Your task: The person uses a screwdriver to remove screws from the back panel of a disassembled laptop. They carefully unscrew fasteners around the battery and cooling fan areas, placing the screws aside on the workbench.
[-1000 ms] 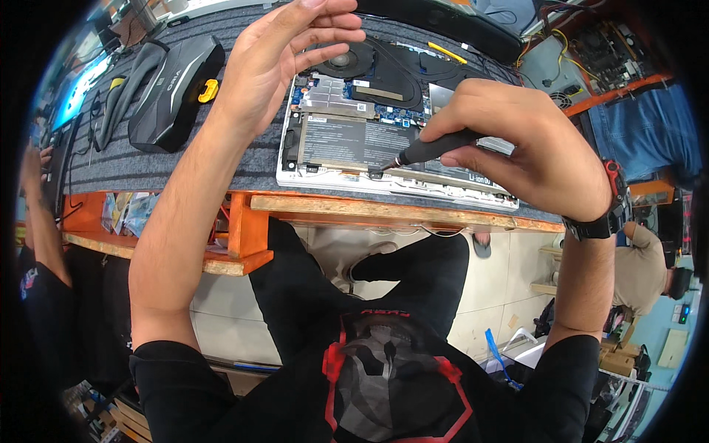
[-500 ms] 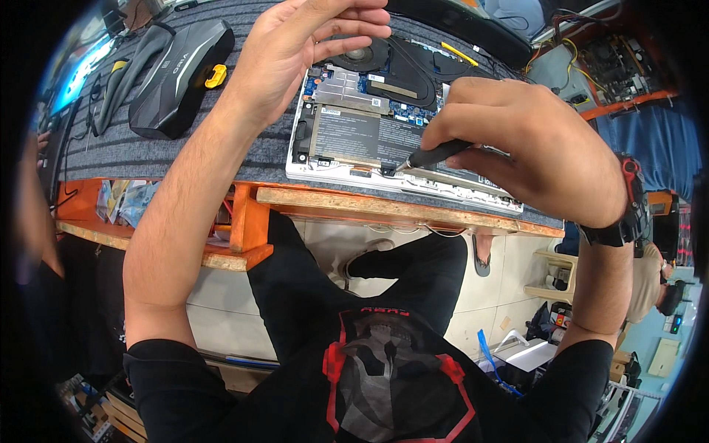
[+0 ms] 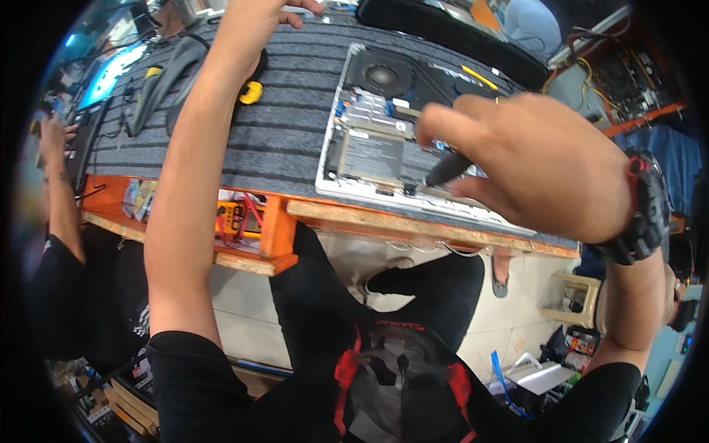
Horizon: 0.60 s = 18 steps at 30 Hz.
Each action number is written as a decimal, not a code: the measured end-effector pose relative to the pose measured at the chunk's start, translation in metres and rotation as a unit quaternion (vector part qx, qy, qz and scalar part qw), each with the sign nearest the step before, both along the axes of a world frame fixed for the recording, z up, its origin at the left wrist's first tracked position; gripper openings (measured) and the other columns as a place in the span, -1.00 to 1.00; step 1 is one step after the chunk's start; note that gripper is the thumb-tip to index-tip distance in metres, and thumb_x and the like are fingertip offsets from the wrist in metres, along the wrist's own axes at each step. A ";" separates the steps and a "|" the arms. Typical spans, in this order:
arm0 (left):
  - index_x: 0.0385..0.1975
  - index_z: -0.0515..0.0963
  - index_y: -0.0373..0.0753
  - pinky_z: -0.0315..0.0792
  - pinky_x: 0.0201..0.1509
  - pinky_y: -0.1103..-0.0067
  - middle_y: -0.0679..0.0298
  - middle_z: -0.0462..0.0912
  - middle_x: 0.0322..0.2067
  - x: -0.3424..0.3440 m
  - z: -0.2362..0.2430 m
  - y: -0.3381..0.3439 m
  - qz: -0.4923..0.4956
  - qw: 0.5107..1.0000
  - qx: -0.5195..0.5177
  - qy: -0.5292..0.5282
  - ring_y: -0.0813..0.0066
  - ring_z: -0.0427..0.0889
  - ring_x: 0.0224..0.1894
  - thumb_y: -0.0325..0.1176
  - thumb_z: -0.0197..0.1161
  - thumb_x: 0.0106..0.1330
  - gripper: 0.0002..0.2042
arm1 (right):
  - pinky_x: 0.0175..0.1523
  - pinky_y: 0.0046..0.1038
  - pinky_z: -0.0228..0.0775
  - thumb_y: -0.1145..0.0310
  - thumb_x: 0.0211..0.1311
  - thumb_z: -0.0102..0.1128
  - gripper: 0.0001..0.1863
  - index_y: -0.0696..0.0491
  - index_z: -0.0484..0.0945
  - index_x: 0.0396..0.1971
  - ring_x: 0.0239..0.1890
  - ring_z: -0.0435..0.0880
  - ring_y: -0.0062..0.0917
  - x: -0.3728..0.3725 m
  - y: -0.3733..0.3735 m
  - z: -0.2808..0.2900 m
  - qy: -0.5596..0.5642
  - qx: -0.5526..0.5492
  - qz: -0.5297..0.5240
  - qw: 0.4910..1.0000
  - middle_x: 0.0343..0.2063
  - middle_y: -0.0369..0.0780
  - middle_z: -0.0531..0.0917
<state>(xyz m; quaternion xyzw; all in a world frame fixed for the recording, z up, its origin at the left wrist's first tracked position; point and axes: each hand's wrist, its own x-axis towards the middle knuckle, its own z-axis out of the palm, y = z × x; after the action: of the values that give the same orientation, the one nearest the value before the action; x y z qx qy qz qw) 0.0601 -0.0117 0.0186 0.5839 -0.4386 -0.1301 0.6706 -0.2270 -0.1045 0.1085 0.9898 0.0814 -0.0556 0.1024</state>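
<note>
**Right hand (image 3: 535,166) guided a screwdriver (image 3: 448,170) at the near edge of an opened laptop (image 3: 391,133)**

Closest to the camera, the person wore a black shirt (image 3: 399,376) with a grey and red design. Beyond the knees, an orange multimeter (image 3: 233,215) with red leads sat in an open compartment under the worktop (image 3: 284,140), whose surface was grey and striped.

The laptop lay on the worktop by its near edge, internals facing up, its dark battery (image 3: 369,159) nearest the person. The right hand's grip was narrow, closed around the screwdriver's black handle; the tool slanted down and left to the laptop's front edge, though blur hid whether its tip touched.

Farther back were the laptop's round fan (image 3: 381,77), a yellow strip (image 3: 480,78) and a small yellow piece (image 3: 252,93) just right of the left forearm. The left hand (image 3: 255,26) was raised well apart from the laptop, fingers bent and cut off by the upper edge; its grip could not be told. Behind the laptop stretched a long black bar (image 3: 443,37).
</note>
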 end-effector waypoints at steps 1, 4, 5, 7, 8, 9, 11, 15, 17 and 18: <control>-0.14 0.57 -0.39 0.58 -0.25 0.58 0.21 0.67 -0.31 0.009 0.008 -0.010 0.035 0.992 0.097 -0.073 0.45 0.69 -0.30 -0.20 0.14 0.43 -0.68 | -0.34 -0.29 0.45 0.16 0.24 0.23 -0.75 0.06 0.57 -0.42 -0.48 0.65 -0.24 -0.001 -0.001 0.001 0.009 0.000 -0.005 1.000 -0.57 -0.18 0.62; -0.15 0.65 -0.23 0.55 -0.13 0.46 0.21 0.72 -0.28 0.046 0.003 -0.042 0.045 0.906 0.234 -0.351 0.40 0.71 -0.14 -0.12 0.18 0.35 -0.69 | -0.34 -0.30 0.44 0.19 0.23 0.24 -0.76 0.07 0.53 -0.34 -0.47 0.65 -0.25 0.001 0.004 0.010 0.090 -0.031 -0.047 0.994 -0.53 -0.17 0.62; -0.24 0.67 -0.22 0.55 -0.18 0.44 0.20 0.73 -0.36 0.057 0.000 -0.048 0.039 0.876 0.235 -0.419 0.37 0.72 -0.21 -0.19 0.26 0.29 -0.76 | -0.35 -0.31 0.44 0.18 0.24 0.23 -0.75 0.07 0.52 -0.33 -0.47 0.65 -0.25 0.004 0.005 0.011 0.092 -0.025 -0.037 0.995 -0.53 -0.17 0.62; -0.23 0.67 -0.21 0.55 -0.09 0.38 0.12 0.73 -0.32 0.079 -0.015 -0.068 0.080 0.839 0.280 -0.460 0.28 0.72 -0.20 -0.23 0.26 0.22 -0.77 | -0.38 -0.32 0.43 0.14 0.26 0.21 -0.72 0.08 0.53 -0.34 -0.51 0.64 -0.26 0.001 0.003 0.009 0.039 0.012 0.007 0.999 -0.57 -0.16 0.61; -0.23 0.67 -0.20 0.56 -0.04 0.35 0.08 0.72 -0.30 0.090 -0.024 -0.075 0.101 0.817 0.306 -0.479 0.23 0.72 -0.20 -0.26 0.26 0.19 -0.77 | -0.38 -0.33 0.44 0.12 0.26 0.20 -0.70 0.08 0.53 -0.32 -0.50 0.64 -0.27 0.002 0.004 0.010 0.045 -0.001 0.007 0.999 -0.56 -0.17 0.61; -0.23 0.68 -0.17 0.55 -0.03 0.32 0.09 0.72 -0.28 0.100 -0.029 -0.084 0.123 0.804 0.329 -0.480 0.19 0.71 -0.19 -0.27 0.26 0.19 -0.79 | -0.37 -0.35 0.44 0.10 0.26 0.20 -0.69 0.07 0.53 -0.30 -0.48 0.65 -0.27 0.004 0.007 0.012 0.053 -0.016 0.005 0.998 -0.55 -0.17 0.61; -0.23 0.68 -0.12 0.54 -0.01 0.28 0.10 0.72 -0.24 0.112 -0.035 -0.104 0.162 0.779 0.371 -0.480 0.12 0.69 -0.17 -0.31 0.25 0.19 -0.81 | -0.34 -0.35 0.44 0.13 0.23 0.22 -0.70 0.07 0.50 -0.27 -0.46 0.65 -0.27 0.007 0.008 0.015 0.098 -0.029 -0.026 0.994 -0.56 -0.20 0.59; -0.24 0.68 -0.12 0.54 -0.01 0.28 0.11 0.72 -0.22 0.116 -0.035 -0.118 0.111 0.769 0.410 -0.477 0.11 0.69 -0.13 -0.33 0.22 0.19 -0.82 | -0.25 -0.36 0.43 0.14 0.22 0.23 -0.72 0.06 0.51 -0.32 -0.44 0.64 -0.33 -0.001 -0.002 0.011 0.038 0.012 0.008 0.999 -0.54 -0.22 0.59; -0.24 0.67 -0.11 0.54 -0.01 0.28 0.13 0.71 -0.21 0.110 -0.032 -0.126 0.112 0.745 0.437 -0.492 0.11 0.69 -0.13 -0.33 0.22 0.20 -0.82 | -0.25 -0.35 0.44 0.16 0.21 0.24 -0.72 0.05 0.50 -0.27 -0.41 0.65 -0.34 0.006 0.002 0.021 0.154 -0.060 -0.013 0.986 -0.45 -0.19 0.60; -0.24 0.67 -0.11 0.54 -0.02 0.28 0.13 0.71 -0.20 0.108 -0.033 -0.128 0.111 0.732 0.453 -0.497 0.11 0.69 -0.13 -0.33 0.22 0.20 -0.82 | -0.25 -0.35 0.43 0.15 0.22 0.23 -0.73 0.06 0.50 -0.31 -0.43 0.64 -0.35 0.006 0.000 0.017 0.111 -0.039 -0.006 0.993 -0.47 -0.20 0.60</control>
<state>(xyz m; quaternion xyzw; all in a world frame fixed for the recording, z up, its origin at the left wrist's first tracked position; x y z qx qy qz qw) 0.1685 -0.1402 -0.0144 0.8445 -0.5304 0.0711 0.0225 -0.2212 -0.1042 0.1259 0.9732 0.0844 -0.1693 0.1305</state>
